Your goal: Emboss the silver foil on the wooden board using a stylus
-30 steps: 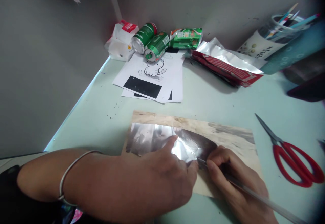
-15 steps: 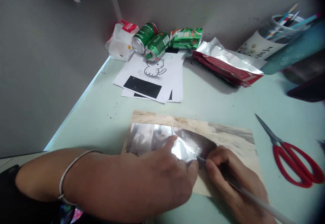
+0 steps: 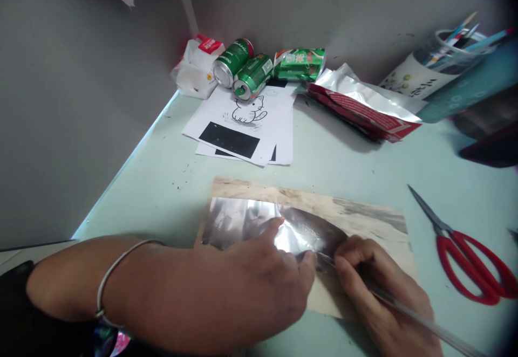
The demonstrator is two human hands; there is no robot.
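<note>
A shiny, slightly crumpled thin metal sheet [image 3: 230,219] lies on a pale wooden board [image 3: 368,211], its right part curling up. My left hand [image 3: 254,287] rests across the sheet, index finger stretched out and pressing on the bright middle; the other fingers are partly bent and hold nothing. Close by on the right, my right hand [image 3: 376,287] is closed around a slim pen-like tool [image 3: 421,316]. The tool's thin tip touches or nearly touches the sheet beside my left fingertips. Its exact kind cannot be made out.
Red-handled scissors [image 3: 465,254] lie right of the board. Behind are papers with a cat drawing [image 3: 247,113], several green cans [image 3: 253,76], a white packet [image 3: 196,71], a red and silver pouch [image 3: 364,109] and a pencil jar [image 3: 424,68]. A wall borders the table.
My right hand and the tool have shifted slightly to the right, the tip sliding along the sheet's near part. My left hand stays pressed in place. The view has tilted slightly.
</note>
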